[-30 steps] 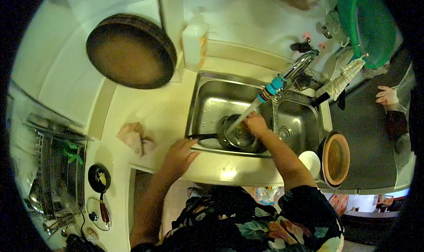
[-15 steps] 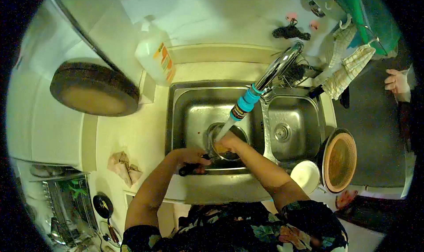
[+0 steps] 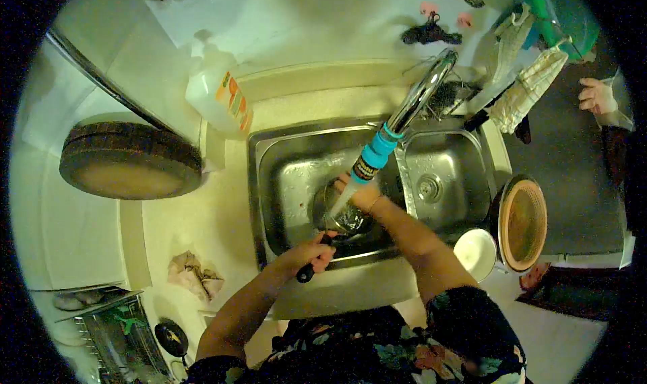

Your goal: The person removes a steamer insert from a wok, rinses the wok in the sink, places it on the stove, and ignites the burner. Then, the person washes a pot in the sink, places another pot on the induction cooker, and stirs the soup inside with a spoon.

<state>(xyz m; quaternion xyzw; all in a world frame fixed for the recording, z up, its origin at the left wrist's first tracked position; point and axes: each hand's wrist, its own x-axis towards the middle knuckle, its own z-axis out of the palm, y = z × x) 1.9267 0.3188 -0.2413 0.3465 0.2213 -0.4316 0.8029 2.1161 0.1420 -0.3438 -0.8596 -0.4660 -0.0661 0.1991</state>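
In the larger sink basin [image 3: 286,175] a round pan [image 3: 322,212] sits tilted under running water. My left hand [image 3: 315,252] is wrapped round its black handle [image 3: 305,273], near the front edge of the sink. My right hand [image 3: 366,195] is at the far right side of the pan, its fingers touching around the rim. The faucet's turquoise nozzle [image 3: 374,156] partly covers those fingers, so I cannot tell whether they hold anything. Water streams from the nozzle into the pan.
Right of the larger basin is a smaller one [image 3: 448,158]. A white bowl [image 3: 475,254] and an orange-rimmed colander [image 3: 524,229] stand right of the sink. Left are a bottle [image 3: 219,98], a crumpled cloth [image 3: 193,275] and a small black pan [image 3: 171,337]. Another person's hand [image 3: 598,96] shows far right.
My right hand has moved from the pan's middle to its far right side. The handle in my left hand has swung to a steeper angle. The view has shifted slightly.
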